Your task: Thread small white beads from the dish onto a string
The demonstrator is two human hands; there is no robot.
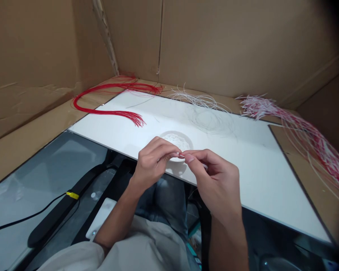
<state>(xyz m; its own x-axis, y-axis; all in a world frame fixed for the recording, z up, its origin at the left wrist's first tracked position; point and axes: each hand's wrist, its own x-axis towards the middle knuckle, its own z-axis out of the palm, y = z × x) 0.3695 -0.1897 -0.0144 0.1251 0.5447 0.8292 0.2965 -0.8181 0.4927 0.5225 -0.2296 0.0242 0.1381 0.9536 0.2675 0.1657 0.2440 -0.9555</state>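
My left hand (152,160) and my right hand (219,177) meet fingertip to fingertip above the front edge of the white board. Between them shows a short stretch of thin red wire (181,155), pinched by both hands. Something small and white is at my left fingertips, too small to name. Another bit of white peeks out under my right fingers; most of what lies in that palm is hidden. Just behind the hands stands a round white bowl (188,137) of small white pieces, partly covered by my fingers.
A bundle of red wires (101,111) curves across the board's back left. Loose white wires (197,99) lie at the back. On the right stretches a thick red-and-white bundle (307,126). Cardboard walls (214,45) enclose the white board (257,162). A black armrest (64,210) is at lower left.
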